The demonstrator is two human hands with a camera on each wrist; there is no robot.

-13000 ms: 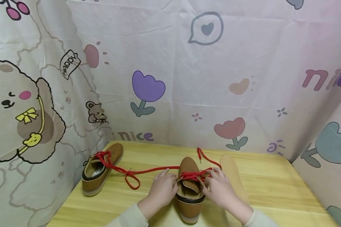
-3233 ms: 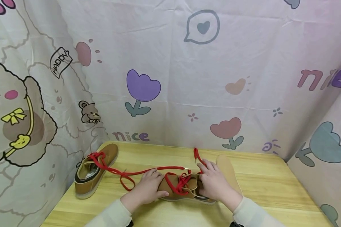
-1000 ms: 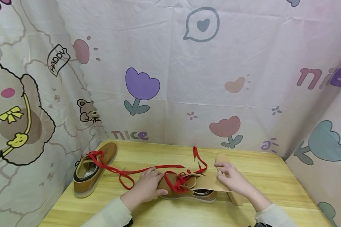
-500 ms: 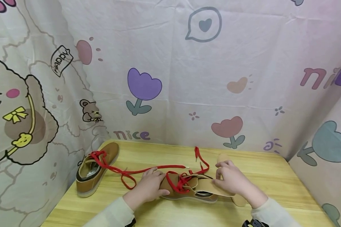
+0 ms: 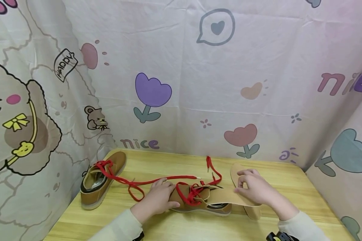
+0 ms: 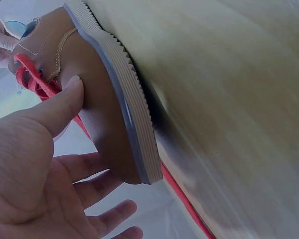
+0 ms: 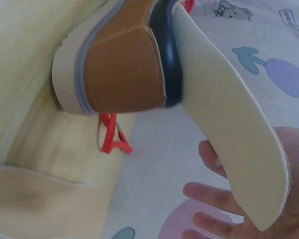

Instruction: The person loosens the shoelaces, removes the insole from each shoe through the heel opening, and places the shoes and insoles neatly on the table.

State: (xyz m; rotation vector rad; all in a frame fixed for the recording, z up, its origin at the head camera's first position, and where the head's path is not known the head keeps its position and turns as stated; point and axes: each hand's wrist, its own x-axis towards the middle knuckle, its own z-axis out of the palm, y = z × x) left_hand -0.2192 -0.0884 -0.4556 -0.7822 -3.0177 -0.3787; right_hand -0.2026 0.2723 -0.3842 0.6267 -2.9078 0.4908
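Note:
A brown leather shoe (image 5: 203,206) with red laces (image 5: 194,194) lies sideways before me, toe to the left. My left hand (image 5: 157,200) grips its toe; in the left wrist view the thumb (image 6: 70,102) presses one side of the upper (image 6: 102,112) and fingers curl round the tip. My right hand (image 5: 256,188) pinches a tan insole (image 5: 224,197) that slants out of the shoe's opening over the heel. In the right wrist view the insole's pale underside (image 7: 224,109) shows, its inner end hidden inside the shoe.
Another insole (image 5: 254,213) lies on the wooden table (image 5: 295,197) beneath my right hand. The second brown shoe (image 5: 93,198) stands at the left, a long red lace (image 5: 166,178) trailing from it. A loose lace end (image 5: 218,175) lies behind the held shoe. Printed cloth hangs around the table.
The shoe has turned from toe-away to toe-left. My right hand has left the laces, reached into the opening, then drawn the insole partly out; it has just shifted further right with it.

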